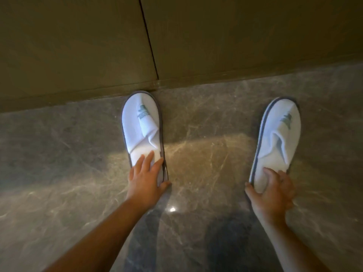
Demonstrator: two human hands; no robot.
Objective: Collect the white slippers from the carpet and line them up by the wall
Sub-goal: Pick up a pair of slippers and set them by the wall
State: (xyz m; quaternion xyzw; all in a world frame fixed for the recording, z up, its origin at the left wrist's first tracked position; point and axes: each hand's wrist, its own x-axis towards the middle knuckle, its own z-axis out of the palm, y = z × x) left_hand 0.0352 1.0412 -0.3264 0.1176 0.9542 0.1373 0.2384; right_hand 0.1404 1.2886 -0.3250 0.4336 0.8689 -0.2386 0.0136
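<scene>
Slippers first: one white terry slipper with grey trim (141,128) lies on the glossy grey marble floor (206,154), toe touching the olive panelled wall (78,46), the left hand (144,178) spread flat on its heel. Its mate, the second white slipper (278,138), sits well apart, heel pinched in the right hand (273,195) (apparently tilted, toe short of the wall). Polished stone may let either skid crooked.

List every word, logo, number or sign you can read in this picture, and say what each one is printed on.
None can be read.
Left slipper: a grey-green printed mark on the upper, too blurred to read.
Right slipper: the same kind of mark, also too blurred.
Wall panels and marble floor: no text.
</scene>
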